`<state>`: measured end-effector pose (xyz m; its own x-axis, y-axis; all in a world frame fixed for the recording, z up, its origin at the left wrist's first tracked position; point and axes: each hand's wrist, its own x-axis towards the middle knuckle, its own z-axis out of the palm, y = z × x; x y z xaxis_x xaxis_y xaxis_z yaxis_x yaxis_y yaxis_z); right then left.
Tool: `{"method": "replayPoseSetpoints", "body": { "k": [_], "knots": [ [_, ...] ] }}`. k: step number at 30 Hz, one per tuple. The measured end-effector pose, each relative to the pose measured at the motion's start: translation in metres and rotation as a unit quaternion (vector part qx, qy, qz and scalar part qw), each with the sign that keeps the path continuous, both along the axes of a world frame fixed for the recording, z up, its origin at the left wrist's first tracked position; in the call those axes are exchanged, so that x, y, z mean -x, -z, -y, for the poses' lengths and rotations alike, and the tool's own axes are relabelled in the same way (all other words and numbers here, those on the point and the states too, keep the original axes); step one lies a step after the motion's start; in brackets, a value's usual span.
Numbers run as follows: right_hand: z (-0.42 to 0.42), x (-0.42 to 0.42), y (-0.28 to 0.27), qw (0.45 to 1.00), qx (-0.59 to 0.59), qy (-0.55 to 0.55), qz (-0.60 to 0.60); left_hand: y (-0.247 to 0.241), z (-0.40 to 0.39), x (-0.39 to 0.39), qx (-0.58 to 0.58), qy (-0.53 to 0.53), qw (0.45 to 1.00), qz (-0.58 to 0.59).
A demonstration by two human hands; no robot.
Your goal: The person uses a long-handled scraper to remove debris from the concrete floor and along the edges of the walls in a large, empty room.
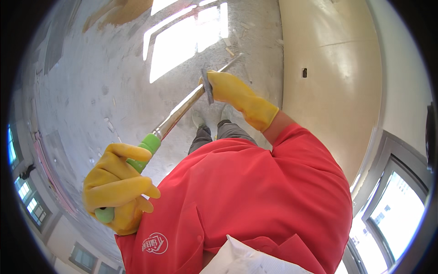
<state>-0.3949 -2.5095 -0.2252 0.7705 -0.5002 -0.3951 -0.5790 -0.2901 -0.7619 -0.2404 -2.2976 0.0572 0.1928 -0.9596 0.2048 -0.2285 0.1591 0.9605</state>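
My left hand (pixel 119 188), in a yellow rubber glove, is closed around the green grip (pixel 150 144) of a shiny metal pole (pixel 181 111). The rounded green end of the handle (pixel 104 214) shows below that palm. Farther along the pole, my right hand (pixel 220 85), also in a yellow rubber glove, grips it beside a flat grey strip (pixel 207 87); whether the strip is fixed to the pole I cannot tell. Past the right hand, a thinner length of the pole (pixel 232 61) slants up and right over the floor. Its far end is blurred.
The grey concrete floor (pixel 130 89) bears small debris (pixel 229 51), a brown patch (pixel 126 12) and bright sunlight. My shoes (pixel 197 119) stand below the pole. On the right is a beige wall (pixel 328 102) with a small box opening (pixel 304 73), then a framed window (pixel 393 212).
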Motion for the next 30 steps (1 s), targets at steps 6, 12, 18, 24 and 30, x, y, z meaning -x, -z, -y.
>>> {"method": "replayPoseSetpoints", "body": {
  "k": [6, 12, 18, 24, 30],
  "knots": [
    [-0.016, 0.051, 0.076, 0.995, 0.08, 0.045, -0.027, 0.085, -0.016, 0.002, -0.077, 0.005, 0.993, -0.091],
    [-0.057, -0.013, 0.049, 0.992, 0.018, -0.062, -0.112, 0.068, -0.051, -0.031, -0.055, 0.016, 0.997, -0.059],
    [-0.14, -0.125, -0.069, 0.978, -0.048, -0.198, -0.045, -0.025, -0.117, -0.07, 0.017, 0.067, 0.984, 0.164],
    [-0.2, -0.194, -0.035, 0.941, -0.254, -0.223, -0.02, -0.033, -0.119, -0.056, 0.019, 0.088, 0.968, 0.236],
    [-0.151, -0.156, -0.119, 0.959, -0.097, -0.265, -0.018, -0.038, -0.121, -0.06, 0.113, -0.06, 0.974, 0.186]
  ]
}}
